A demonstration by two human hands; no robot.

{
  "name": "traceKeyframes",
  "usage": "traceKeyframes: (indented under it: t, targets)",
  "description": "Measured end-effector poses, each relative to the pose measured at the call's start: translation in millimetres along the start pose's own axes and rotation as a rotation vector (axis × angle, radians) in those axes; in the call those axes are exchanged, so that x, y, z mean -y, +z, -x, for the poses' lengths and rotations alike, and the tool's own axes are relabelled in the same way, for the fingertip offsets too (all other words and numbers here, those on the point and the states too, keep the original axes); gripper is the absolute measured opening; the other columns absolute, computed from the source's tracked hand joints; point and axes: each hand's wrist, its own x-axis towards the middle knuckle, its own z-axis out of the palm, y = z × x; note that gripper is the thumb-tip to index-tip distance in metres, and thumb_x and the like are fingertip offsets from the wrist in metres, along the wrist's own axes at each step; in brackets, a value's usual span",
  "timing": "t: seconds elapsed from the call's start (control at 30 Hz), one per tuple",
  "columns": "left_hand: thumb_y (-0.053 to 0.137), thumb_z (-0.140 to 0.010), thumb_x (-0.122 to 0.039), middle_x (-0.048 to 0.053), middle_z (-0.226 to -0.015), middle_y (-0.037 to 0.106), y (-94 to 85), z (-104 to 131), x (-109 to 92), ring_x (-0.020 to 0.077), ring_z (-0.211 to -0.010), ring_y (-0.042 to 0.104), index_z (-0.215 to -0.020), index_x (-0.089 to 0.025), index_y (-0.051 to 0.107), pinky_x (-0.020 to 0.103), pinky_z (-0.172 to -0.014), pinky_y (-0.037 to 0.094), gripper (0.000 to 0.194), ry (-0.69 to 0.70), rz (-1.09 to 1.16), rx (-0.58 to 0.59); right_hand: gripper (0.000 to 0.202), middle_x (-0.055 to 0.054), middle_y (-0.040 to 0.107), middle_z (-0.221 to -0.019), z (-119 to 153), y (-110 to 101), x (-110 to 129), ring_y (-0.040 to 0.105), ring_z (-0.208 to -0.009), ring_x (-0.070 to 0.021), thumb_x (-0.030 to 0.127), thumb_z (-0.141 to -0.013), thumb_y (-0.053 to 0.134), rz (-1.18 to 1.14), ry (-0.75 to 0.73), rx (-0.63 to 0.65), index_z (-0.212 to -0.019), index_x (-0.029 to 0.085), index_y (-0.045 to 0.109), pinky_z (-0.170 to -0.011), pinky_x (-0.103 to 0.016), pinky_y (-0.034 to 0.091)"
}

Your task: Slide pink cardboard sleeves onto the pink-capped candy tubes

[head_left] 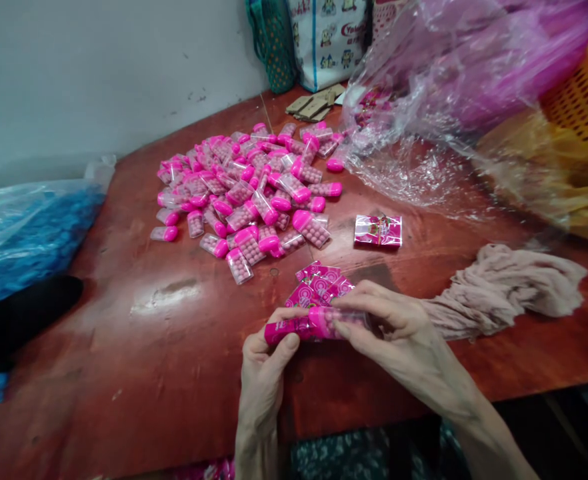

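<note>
Between thumb and fingers, my left hand (269,357) holds a pink printed label sleeve (287,329). My right hand (399,333) grips a small clear candy bottle (331,321) with a pink cap, filled with pink balls. The cap end meets the sleeve's right end; whether it is inside the sleeve I cannot tell. Just beyond my hands lie several loose pink labels (319,285). A bundled stack of pink labels (378,231) rests farther right. A large heap of the same capped bottles (244,187) covers the table's middle.
On the left is a clear bag of blue pieces (34,227) with a black object (29,320) before it. A crumpled cloth (514,287) lies right. Clear plastic film (414,147), an orange basket (581,100) and cardboard pieces (314,105) are farther back on the red table (174,387).
</note>
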Motion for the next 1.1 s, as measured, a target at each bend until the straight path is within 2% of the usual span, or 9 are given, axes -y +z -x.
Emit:
traceKeyframes:
  t: [0.2,0.33,0.43,0.57,0.73,0.93,1.1]
  targets:
    - [0.064,-0.071,-0.014,0.005,-0.085,0.065,-3.7,-3,4,0.0169,-0.083,0.058,-0.086,-0.015,0.07,0.027,-0.079,0.043,0.017,0.008,0.075,-0.059,0.015,0.0,0.061,-0.081,-2,6,-11,0.057,-0.071,-0.0126,0.023,-0.078,0.06,-0.153,0.105,-0.087,-0.092,0.02,0.065,-0.061,-0.022,0.045]
    - [0.069,-0.066,-0.017,0.003,-0.072,0.067,-5.2,-5,4,0.0121,-0.068,0.058,-0.073,-0.015,0.071,0.024,-0.072,0.045,0.008,-0.032,0.193,-0.236,0.019,-0.001,0.064,-0.082,-2,15,-11,0.059,-0.069,-0.014,0.029,-0.078,0.06,-0.263,0.168,-0.212,-0.095,0.02,0.064,-0.057,-0.022,0.048]
    - [0.071,-0.062,-0.018,0.003,-0.063,0.066,-5.7,-6,3,0.0106,-0.06,0.056,-0.066,-0.013,0.069,0.022,-0.064,0.046,0.007,-0.057,0.223,-0.308,0.017,-0.001,0.063,-0.083,0,21,-6,0.058,-0.07,-0.0136,0.027,-0.078,0.061,-0.235,0.131,-0.246,-0.093,0.019,0.064,-0.058,-0.022,0.047]
    - [0.072,-0.06,-0.018,0.002,-0.057,0.064,-1.9,-4,3,0.0095,-0.053,0.054,-0.062,-0.012,0.067,0.021,-0.058,0.046,0.008,-0.056,0.253,-0.306,0.014,-0.001,0.062,-0.084,3,27,0,0.057,-0.075,-0.0133,0.024,-0.08,0.059,-0.163,0.062,-0.255,-0.093,0.019,0.063,-0.065,-0.023,0.046]
    - [0.068,-0.067,-0.018,0.003,-0.063,0.065,5.4,2,3,0.0105,-0.056,0.055,-0.068,-0.012,0.068,0.022,-0.056,0.046,0.006,-0.029,0.311,-0.279,0.014,-0.001,0.062,-0.084,8,34,6,0.057,-0.077,-0.0126,0.019,-0.079,0.06,-0.099,-0.025,-0.331,-0.093,0.019,0.063,-0.069,-0.023,0.045]
    - [0.066,-0.069,-0.016,0.003,-0.071,0.069,8.3,6,2,0.0113,-0.063,0.059,-0.075,-0.013,0.069,0.024,-0.062,0.049,0.007,0.015,0.362,-0.276,0.015,-0.001,0.063,-0.087,14,43,13,0.058,-0.081,-0.0134,0.018,-0.079,0.06,-0.022,-0.048,-0.441,-0.093,0.02,0.063,-0.072,-0.023,0.044]
    - [0.066,-0.07,-0.015,0.004,-0.076,0.07,8.3,7,3,0.0124,-0.069,0.061,-0.077,-0.013,0.069,0.025,-0.068,0.05,0.008,0.023,0.373,-0.289,0.012,-0.003,0.061,-0.082,16,44,15,0.058,-0.075,-0.0135,0.018,-0.08,0.058,-0.013,-0.05,-0.363,-0.09,0.016,0.063,-0.069,-0.024,0.045]
